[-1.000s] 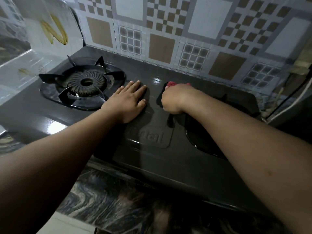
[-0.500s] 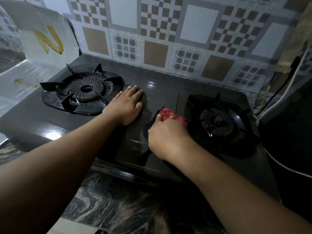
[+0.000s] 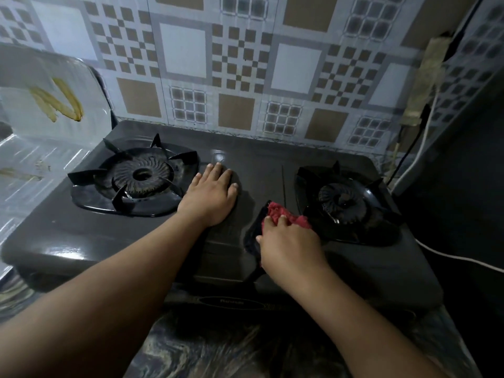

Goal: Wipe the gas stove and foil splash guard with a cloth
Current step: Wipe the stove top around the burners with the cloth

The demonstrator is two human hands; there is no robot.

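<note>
A black two-burner gas stove (image 3: 81, 236) fills the middle of the head view. My left hand (image 3: 211, 196) lies flat on its top between the burners, fingers straight. My right hand (image 3: 287, 242) grips a red cloth (image 3: 289, 216) with a dark edge, pressed to the stove top just left of the right burner (image 3: 343, 203). The left burner (image 3: 141, 174) sits beside my left hand. A foil splash guard (image 3: 41, 137) stands at the left with yellow-brown smears on it.
A patterned tile-print wall (image 3: 245, 77) rises right behind the stove. A white cable (image 3: 458, 259) and a dark cord run along the right side by a dark surface. Marbled countertop (image 3: 218, 347) lies in front of the stove.
My right hand slid the cloth from the back of the stove top toward the front, uncovering the right burner. My left hand stayed flat in place.
</note>
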